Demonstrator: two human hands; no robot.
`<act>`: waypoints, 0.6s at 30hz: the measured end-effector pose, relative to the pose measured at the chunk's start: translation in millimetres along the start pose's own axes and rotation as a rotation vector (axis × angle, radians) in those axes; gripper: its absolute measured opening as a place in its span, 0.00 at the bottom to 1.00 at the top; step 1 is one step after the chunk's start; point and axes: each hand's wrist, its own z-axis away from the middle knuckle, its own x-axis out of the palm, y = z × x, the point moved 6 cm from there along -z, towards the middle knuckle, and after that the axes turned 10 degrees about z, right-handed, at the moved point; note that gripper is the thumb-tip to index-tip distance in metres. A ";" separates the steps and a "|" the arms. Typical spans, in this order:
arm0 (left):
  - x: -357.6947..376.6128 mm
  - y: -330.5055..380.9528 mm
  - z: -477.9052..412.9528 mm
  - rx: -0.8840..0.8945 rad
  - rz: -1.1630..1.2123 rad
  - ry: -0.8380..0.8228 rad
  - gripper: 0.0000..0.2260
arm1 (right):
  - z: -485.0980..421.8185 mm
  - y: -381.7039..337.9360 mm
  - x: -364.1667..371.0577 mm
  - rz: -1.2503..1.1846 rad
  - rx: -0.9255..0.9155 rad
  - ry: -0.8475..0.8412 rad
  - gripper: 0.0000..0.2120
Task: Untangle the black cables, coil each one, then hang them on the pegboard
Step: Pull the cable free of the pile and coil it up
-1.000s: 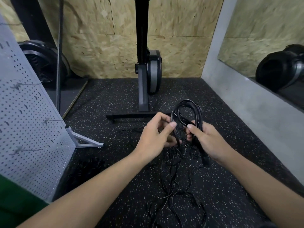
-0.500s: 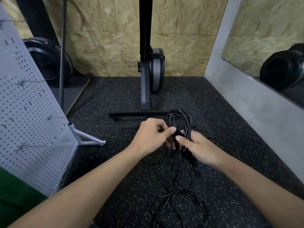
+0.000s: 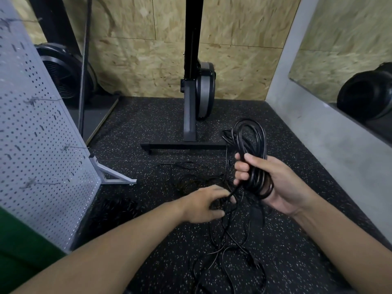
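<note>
1. Black speckled rubber floor (image 3: 148,128) with chipboard walls behind. A grey pegboard (image 3: 38,145) leans at the left, and nothing hangs on it.
2. Well to the right of the pegboard, the right hand (image 3: 275,183) grips a coil (image 3: 252,141) of black cable, raised off the floor.
3. The left hand (image 3: 203,203), beside the coil a second ago, has dropped below it and closes on a trailing strand (image 3: 232,193).
4. Loose cables (image 3: 229,251) sprawl beneath both hands, so the coiling looks unfinished.
</note>
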 end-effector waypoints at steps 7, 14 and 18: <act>-29.2 8.1 0.7 -0.086 -0.090 0.105 0.10 | 1.6 -16.1 -64.9 0.662 -0.061 0.501 0.08; -66.3 97.9 22.6 0.272 -0.086 0.520 0.04 | 3.2 -1.6 -60.2 1.329 0.100 0.430 0.19; -79.4 97.0 20.4 0.351 -0.122 0.640 0.05 | 4.4 12.8 -24.8 1.057 0.214 0.144 0.24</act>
